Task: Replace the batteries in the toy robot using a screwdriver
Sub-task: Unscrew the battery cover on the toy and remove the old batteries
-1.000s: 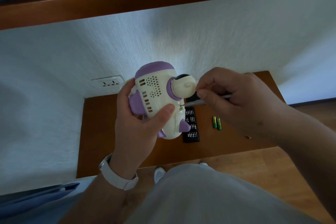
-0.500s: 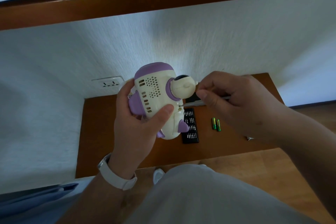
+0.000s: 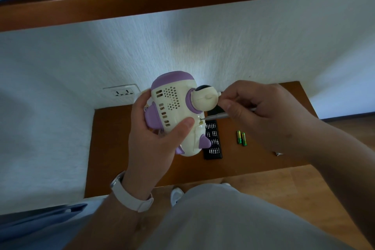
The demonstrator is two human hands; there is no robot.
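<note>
While the left hand point(image 3: 154, 148) grips the toy robot point(image 3: 174, 103), right hand point(image 3: 269, 115) fingers point(image 3: 231, 108) pinch the half-hidden screwdriver point(image 3: 217, 116).

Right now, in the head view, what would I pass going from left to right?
Socket → toy → bit case → batteries. The left hand, right hand and screwdriver overlap these, so they are left out.

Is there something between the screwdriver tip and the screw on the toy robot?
Nothing visible. The right hand pinches the screwdriver, and its tip sits at the screw hole on the toy robot. The left hand keeps its thumb beside the hole, not over it.
</note>
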